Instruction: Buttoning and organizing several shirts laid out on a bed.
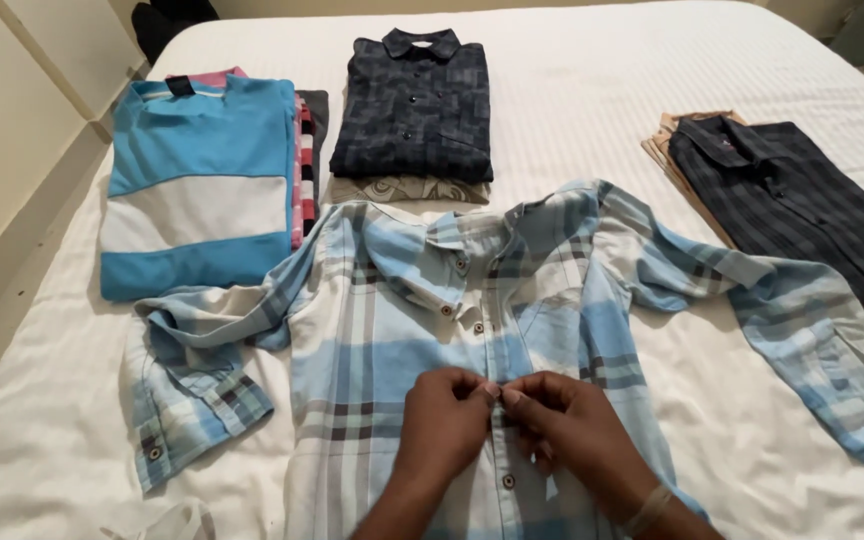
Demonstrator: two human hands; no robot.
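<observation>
Left hand (pixel 442 415), right hand (pixel 567 420) pinched shut on placket of plaid shirt (pixel 392 330), spread flat mid-bed (pixel 32 450); risk: button slipping from hole, fabric bunching under fingers; beyond, blue sweater (pixel 197 185), dark folded shirts (pixel 412 100).

This is a bedroom in a home: a wide bed (pixel 652 90) with a white, finely ribbed sheet fills nearly the whole view, and a plain cream wall (pixel 12 110) runs close along its edge, far to the left of the hands. Folded shirts (pixel 412 100) lie in small stacks on the bed beyond the hands, as household laundry would.
</observation>
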